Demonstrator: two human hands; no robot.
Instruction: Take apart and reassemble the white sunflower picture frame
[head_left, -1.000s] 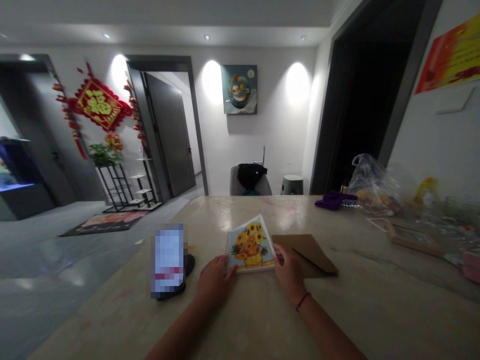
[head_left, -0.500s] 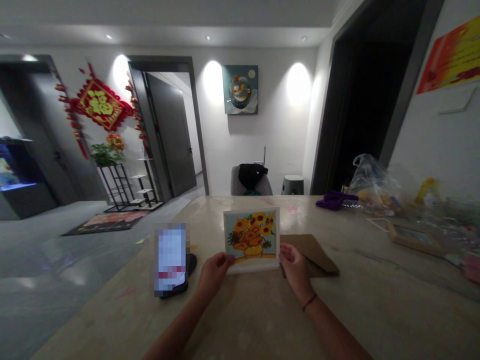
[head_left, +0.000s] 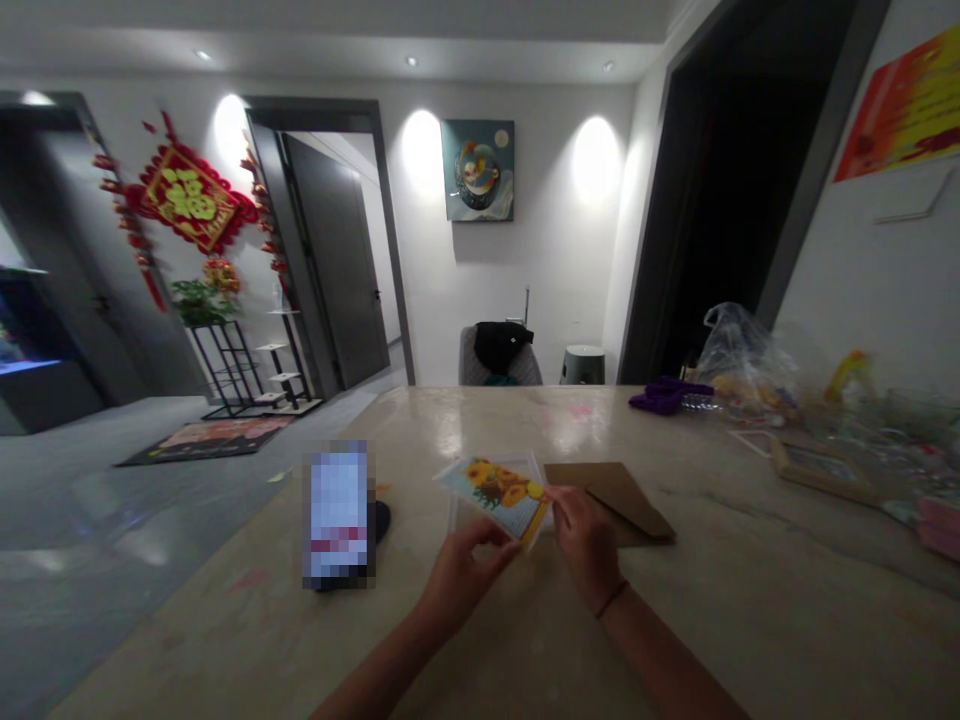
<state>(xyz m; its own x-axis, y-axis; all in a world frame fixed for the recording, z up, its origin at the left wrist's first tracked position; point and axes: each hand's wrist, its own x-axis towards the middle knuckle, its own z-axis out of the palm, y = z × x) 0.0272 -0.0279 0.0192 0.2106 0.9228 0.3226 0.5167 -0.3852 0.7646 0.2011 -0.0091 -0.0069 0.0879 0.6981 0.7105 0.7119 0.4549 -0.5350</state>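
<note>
Sunflower picture card (head_left: 487, 494), long axis slanting down toward the right hand (head_left: 586, 541) gripping its end, left hand (head_left: 462, 583) pinching the lower edge, hands close together.

And here on the stone counter (head_left: 712, 610), a pixelated upright screen (head_left: 337, 515) stands left, with a purple bundle (head_left: 664, 398), clear plastic bag (head_left: 742, 358) and wood-framed picture (head_left: 821, 472) right; straight ahead, a grey chair (head_left: 501, 365) beneath a wall painting (head_left: 477, 170)!

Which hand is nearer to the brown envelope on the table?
Right. The right hand is at the left edge of the brown envelope; the left hand is farther left, past the sunflower picture.
</note>
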